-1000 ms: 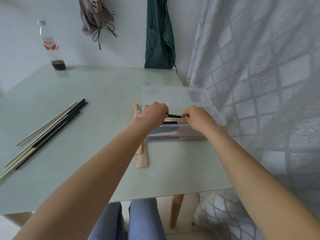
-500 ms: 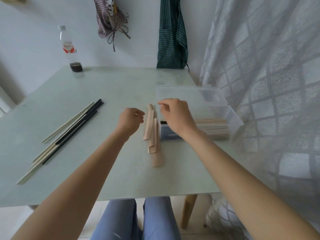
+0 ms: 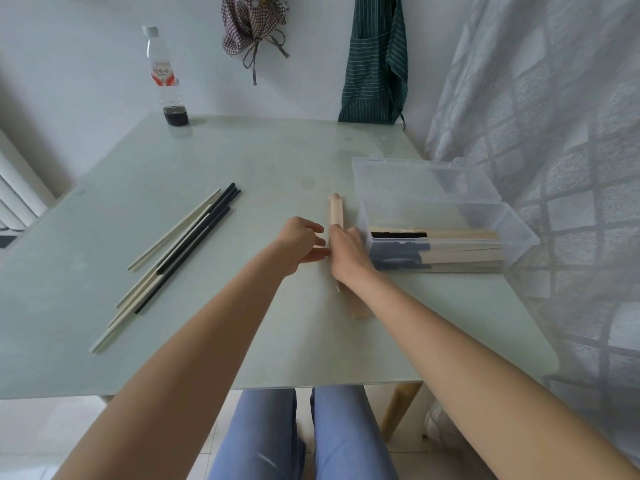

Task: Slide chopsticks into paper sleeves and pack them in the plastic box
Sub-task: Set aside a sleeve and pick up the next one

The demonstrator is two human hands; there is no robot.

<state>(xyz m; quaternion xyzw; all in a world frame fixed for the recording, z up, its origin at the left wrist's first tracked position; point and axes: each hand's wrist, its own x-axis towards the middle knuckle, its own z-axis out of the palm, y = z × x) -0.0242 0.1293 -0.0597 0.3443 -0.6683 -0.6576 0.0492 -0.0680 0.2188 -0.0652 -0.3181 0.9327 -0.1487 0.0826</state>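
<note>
Seated at a pale green glass-topped table (image 3: 242, 161); blue trousers (image 3: 346, 434) visible below the near edge.

Right hand (image 3: 348, 252) down on the stack of tan paper sleeves (image 3: 336, 211) lying lengthwise just left of the plastic box (image 3: 433, 188). Fingers curled over the sleeves, back of hand toward camera; whether pinching one sleeve or only pressing on the stack: cannot tell, fingertips hidden. Far end of the sleeves pokes out beyond the hand; near end shows under the wrist.

Left hand (image 3: 300, 241) just beside the right, on its left, touching or nearly touching it. Fingers loosely bent and pointing toward the sleeves, holding nothing visible.

Clear plastic box open, lid tilted back toward the wall. Inside, along the near wall: sleeved chopsticks (image 3: 450, 242) laid crosswise, tan paper to the right, dark ends to the left. Count not readable through the plastic.

Loose chopsticks (image 3: 173, 251) well apart to the left, lying diagonally in a rough bundle: several black ones and several pale ones, untouched by either hand.

Far left corner of table: plastic bottle (image 3: 166, 77), white cap, red-and-white label, a little dark liquid at the bottom, upright.

On the wall behind: checked cloth (image 3: 254, 26) and green striped apron (image 3: 375, 60) hanging. Patterned curtain (image 3: 554, 133) along the right side, close to the box.
</note>
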